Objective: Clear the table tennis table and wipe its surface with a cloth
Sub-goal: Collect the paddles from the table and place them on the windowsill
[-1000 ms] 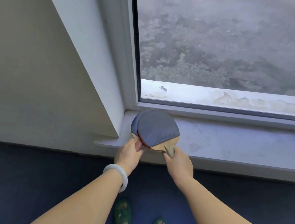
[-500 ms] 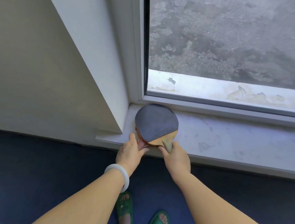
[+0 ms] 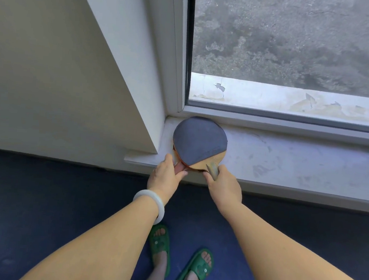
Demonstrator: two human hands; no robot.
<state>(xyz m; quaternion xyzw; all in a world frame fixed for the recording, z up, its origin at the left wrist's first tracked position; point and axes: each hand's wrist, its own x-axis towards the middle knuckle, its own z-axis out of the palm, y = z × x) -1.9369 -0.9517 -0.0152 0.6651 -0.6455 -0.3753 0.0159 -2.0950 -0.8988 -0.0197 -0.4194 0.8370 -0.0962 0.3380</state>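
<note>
Two table tennis paddles lie stacked on the white windowsill (image 3: 287, 165), in its left corner against the window frame. The top paddle (image 3: 199, 141) shows a dark grey-blue rubber face and a wooden neck. The lower paddle (image 3: 174, 150) is almost fully hidden; only its edge and reddish handle show at the left. My left hand (image 3: 166, 178), with a white bangle on the wrist, grips the lower paddle's handle. My right hand (image 3: 224, 185) grips the top paddle's wooden handle. The table tennis table and any cloth are out of view.
A white wall (image 3: 51, 85) and slanted window reveal (image 3: 128, 53) close off the left side. The window pane (image 3: 297, 38) looks onto rough grey ground. Dark blue floor (image 3: 41, 206) lies below the sill, with my feet in green sandals (image 3: 195, 266).
Both hands have pushed the two paddles further onto the sill toward the corner. The blades, fanned apart one second ago, now lie nearly aligned and flat.
</note>
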